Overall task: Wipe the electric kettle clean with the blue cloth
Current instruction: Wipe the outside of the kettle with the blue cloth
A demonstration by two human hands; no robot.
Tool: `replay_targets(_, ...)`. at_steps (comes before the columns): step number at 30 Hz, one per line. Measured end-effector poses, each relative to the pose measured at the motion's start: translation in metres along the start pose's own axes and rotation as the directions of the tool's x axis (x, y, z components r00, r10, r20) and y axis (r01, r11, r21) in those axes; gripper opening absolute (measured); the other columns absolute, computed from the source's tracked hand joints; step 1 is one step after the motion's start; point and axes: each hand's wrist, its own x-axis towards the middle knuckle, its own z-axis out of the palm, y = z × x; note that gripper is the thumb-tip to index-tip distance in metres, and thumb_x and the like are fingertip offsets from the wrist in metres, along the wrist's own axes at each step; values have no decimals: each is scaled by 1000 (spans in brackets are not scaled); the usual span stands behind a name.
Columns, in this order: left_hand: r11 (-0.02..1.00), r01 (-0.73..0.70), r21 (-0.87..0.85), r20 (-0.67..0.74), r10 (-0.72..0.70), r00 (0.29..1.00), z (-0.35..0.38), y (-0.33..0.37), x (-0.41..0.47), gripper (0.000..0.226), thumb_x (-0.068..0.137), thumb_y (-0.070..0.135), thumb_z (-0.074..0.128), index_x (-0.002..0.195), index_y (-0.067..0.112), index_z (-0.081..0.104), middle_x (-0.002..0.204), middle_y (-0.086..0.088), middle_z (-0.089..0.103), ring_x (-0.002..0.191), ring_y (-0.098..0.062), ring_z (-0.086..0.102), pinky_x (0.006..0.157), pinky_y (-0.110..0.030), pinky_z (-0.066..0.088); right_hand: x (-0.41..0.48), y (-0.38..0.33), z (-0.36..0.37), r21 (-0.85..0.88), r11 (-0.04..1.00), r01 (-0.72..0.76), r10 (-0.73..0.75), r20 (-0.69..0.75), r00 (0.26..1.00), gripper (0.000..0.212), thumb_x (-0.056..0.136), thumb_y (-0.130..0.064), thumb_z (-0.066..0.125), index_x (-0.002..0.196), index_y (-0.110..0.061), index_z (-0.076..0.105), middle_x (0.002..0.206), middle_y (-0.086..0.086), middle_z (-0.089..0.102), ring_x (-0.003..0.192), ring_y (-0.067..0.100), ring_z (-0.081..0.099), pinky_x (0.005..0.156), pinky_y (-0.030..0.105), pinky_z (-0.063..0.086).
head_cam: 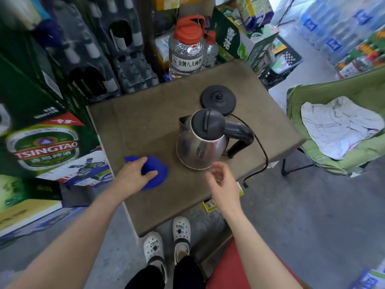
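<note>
A steel electric kettle (200,149) with a black lid and black handle stands upright on the brown table (135,126), off its base. The blue cloth (157,172) lies bunched on the table to the kettle's left. My left hand (133,176) lies on the cloth, fingers and thumb closing round its near part. My right hand (223,182) hovers just in front of the kettle, fingers loosely curled, holding nothing and apart from the kettle.
The black kettle base (218,100) sits behind the kettle, its cord (264,155) trailing off the table's right edge. A large clear jug with a red cap (186,53) stands at the back. Beer crates (45,147) are left; a green folding chair (341,130) right.
</note>
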Motion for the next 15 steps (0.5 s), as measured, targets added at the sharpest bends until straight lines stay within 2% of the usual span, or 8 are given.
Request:
replay_targets(2,970,-64,-236,75,83,994,-3,13,-26,70,89,40,69,145,7,44,143,-12,54,131,-29,51,107,-34,37,-13,-7,8,51,996,-68,58,186,981,56,91,-43,72,139,-25,51,129,-9,62,116,7,60,106,34,49)
replay_targets(4,824,-137,-549,90,221,971,-7,25,-51,66,77,49,78,126,9,58,118,-3,70,111,-25,64,98,-33,48,-25,-14,11,81,987,-138,107,308,945,82,81,-63,72,150,-29,43,141,-14,54,129,8,54,110,33,46)
replay_targets(5,742,-154,-653,83,271,959,-8,32,-60,57,75,45,80,116,10,61,107,0,73,101,-20,66,91,-28,51,-28,-19,9,130,977,-167,115,334,935,77,82,-62,72,147,-28,48,140,-13,59,128,10,58,106,31,50)
replay_targets(7,636,-178,-751,72,346,935,-11,47,-74,36,81,30,78,106,9,63,98,-1,74,91,-11,67,83,-22,52,-32,-23,4,284,939,-193,90,340,936,44,91,-43,71,129,-24,64,122,-6,74,116,13,68,93,23,56)
replay_targets(9,573,-218,-790,31,393,919,-11,57,-82,35,80,36,74,93,7,61,85,-4,70,82,-9,63,77,-20,50,-36,-25,-3,366,920,-136,30,282,959,23,96,-31,66,117,-21,71,111,-2,78,107,12,72,89,24,56)
replay_targets(10,557,-239,-796,4,399,917,-8,59,-83,34,78,37,72,85,9,56,77,-1,65,76,-8,59,72,-20,48,-39,-24,-6,381,919,-97,-3,254,967,20,98,-29,65,113,-19,72,107,-1,78,104,12,72,90,25,56)
replay_targets(12,526,-229,-819,-24,367,930,-1,59,-81,25,77,25,72,78,17,49,68,4,58,68,-9,52,66,-23,43,-44,-24,-9,382,923,-37,-55,227,972,20,97,-31,64,106,-15,73,99,-2,77,97,12,70,90,28,54)
replay_targets(15,567,-234,-790,-87,273,958,11,59,-76,32,77,11,75,86,27,49,74,5,69,70,-11,60,72,-28,47,-49,-15,-7,359,933,-32,-48,211,976,31,93,-40,61,102,-12,71,94,0,76,91,14,70,88,31,55)
